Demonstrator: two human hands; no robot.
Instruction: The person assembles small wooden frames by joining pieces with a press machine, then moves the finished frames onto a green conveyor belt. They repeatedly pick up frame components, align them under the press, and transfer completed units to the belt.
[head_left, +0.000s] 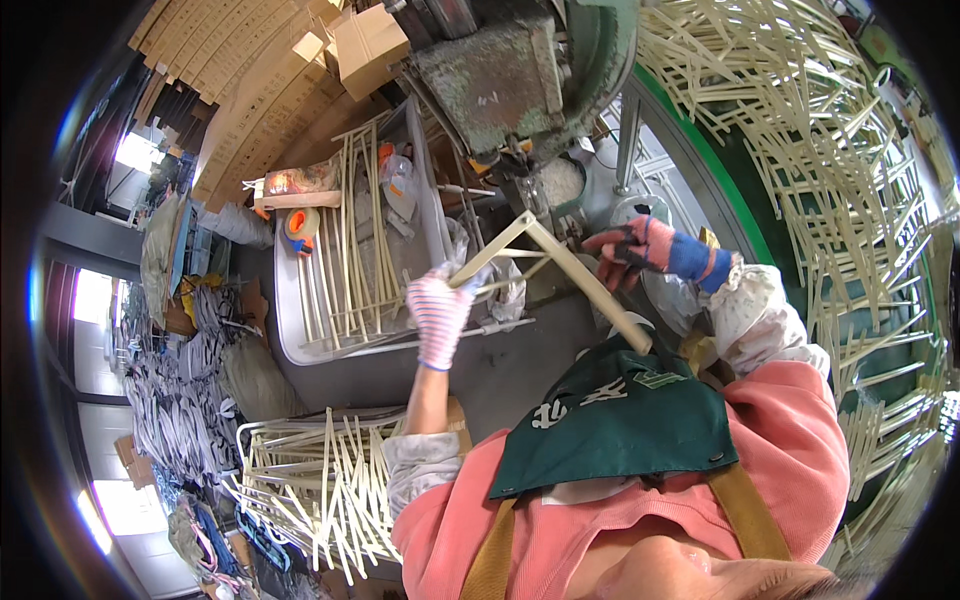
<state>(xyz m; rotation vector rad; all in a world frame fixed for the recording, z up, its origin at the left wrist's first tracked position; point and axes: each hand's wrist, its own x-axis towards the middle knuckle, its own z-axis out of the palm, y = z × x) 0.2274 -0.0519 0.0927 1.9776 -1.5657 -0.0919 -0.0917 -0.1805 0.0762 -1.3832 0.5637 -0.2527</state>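
Note:
My left hand (440, 312), in a white-and-pink striped glove, is closed around one arm of a cream V-shaped tube frame (585, 278). The frame's corner points up toward a worn green-grey machine (490, 90), just below its working head. Thinner cross bars run between the frame's arms, and its longer arm slopes down to my apron. To the right of that arm is my right hand (640, 252), in a pink-and-blue glove with dark fingertips. Its fingers are apart, with nothing visible in them. Beside it stands a container of small pale pieces (562, 182).
At left, a pale tray (290, 325) holds cream bars, a tape roll (301, 222) and plastic bags. Below it lies a pile of cream frames (330, 490). Cartons (250, 120) are stacked behind. Many cream bars (790, 110) cover a green-edged table at right.

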